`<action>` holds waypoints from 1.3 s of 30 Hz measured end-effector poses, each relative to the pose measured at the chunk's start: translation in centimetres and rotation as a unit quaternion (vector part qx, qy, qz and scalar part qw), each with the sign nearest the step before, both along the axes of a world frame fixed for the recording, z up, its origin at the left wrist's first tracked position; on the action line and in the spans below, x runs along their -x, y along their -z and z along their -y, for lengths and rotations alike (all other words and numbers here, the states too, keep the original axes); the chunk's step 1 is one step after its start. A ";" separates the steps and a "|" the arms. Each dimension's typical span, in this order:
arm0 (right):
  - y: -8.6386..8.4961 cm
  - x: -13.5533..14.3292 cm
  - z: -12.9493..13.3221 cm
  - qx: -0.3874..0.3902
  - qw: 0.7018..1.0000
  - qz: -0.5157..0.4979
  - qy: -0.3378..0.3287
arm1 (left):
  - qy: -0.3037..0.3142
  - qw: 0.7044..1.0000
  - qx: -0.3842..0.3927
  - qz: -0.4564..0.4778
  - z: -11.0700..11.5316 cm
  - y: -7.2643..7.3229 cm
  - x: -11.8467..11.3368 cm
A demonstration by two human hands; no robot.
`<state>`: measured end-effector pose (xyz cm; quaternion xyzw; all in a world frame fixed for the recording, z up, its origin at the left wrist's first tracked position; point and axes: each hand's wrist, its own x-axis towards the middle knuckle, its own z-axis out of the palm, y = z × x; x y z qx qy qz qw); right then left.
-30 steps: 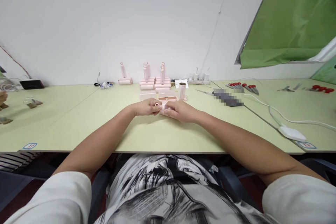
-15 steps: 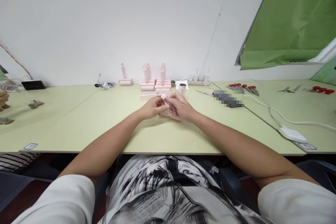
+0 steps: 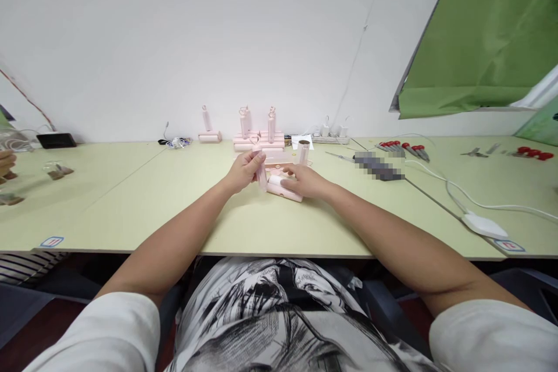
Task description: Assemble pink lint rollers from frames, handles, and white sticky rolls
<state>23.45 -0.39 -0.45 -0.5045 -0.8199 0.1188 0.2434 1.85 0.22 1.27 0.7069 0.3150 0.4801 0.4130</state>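
Observation:
My left hand (image 3: 243, 172) is closed around a clear pinkish tube with a pink top (image 3: 261, 178), held upright above the table. Just right of the tube lies a pink rounded case (image 3: 291, 193) with a white roll (image 3: 275, 180) along its top. My right hand (image 3: 307, 181) is over the case's right end, thumb and fingers apart; whether it touches the roll I cannot tell. Behind this hand, pink flat parts (image 3: 279, 167) lie on the table. A clear tube with a brown rim (image 3: 304, 154) stands beyond it.
Against the wall are stacked pink cases (image 3: 246, 144) with pink tubes (image 3: 271, 127) upright on top. To the right lie a blurred dark object (image 3: 378, 166), red-capped tools (image 3: 410, 148), a white cable and a white device (image 3: 485, 224). Another person's hand (image 3: 6, 163) shows far left.
The hands have moved apart. My left hand has drawn the tube to the left and turned it upright; my right hand has let go of it and is over the pink case.

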 end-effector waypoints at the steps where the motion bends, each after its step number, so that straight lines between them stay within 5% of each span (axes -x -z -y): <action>1: 0.3 0.0 -0.1 0.022 1.000 0.017 -0.002 | 0.000 1.000 0.005 -0.012 -0.1 0.1 0.0; 13: -0.3 0.0 0.5 0.101 0.992 0.046 -0.055 | -0.023 0.999 -0.039 0.022 -0.4 0.4 0.0; 17: 0.2 -0.2 -0.5 0.129 0.988 -0.067 -0.048 | -0.054 0.995 -0.052 0.064 0.1 0.1 -0.3; 19: 0.5 -0.2 -1.0 0.164 0.965 -0.205 -0.025 | -0.065 0.993 -0.046 0.091 0.3 -0.1 -0.3; 22: 0.5 -0.1 -1.3 0.224 0.890 -0.396 -0.019 | -0.077 0.988 -0.016 0.133 0.4 -0.4 -0.4; 26: 0.2 0.2 -0.8 0.253 0.811 -0.522 -0.070 | -0.080 0.979 0.042 0.181 0.1 -0.7 -0.3; 39: 0.3 0.7 -0.1 0.248 0.767 -0.579 -0.123 | -0.046 0.974 0.093 0.202 -0.2 -0.3 -0.2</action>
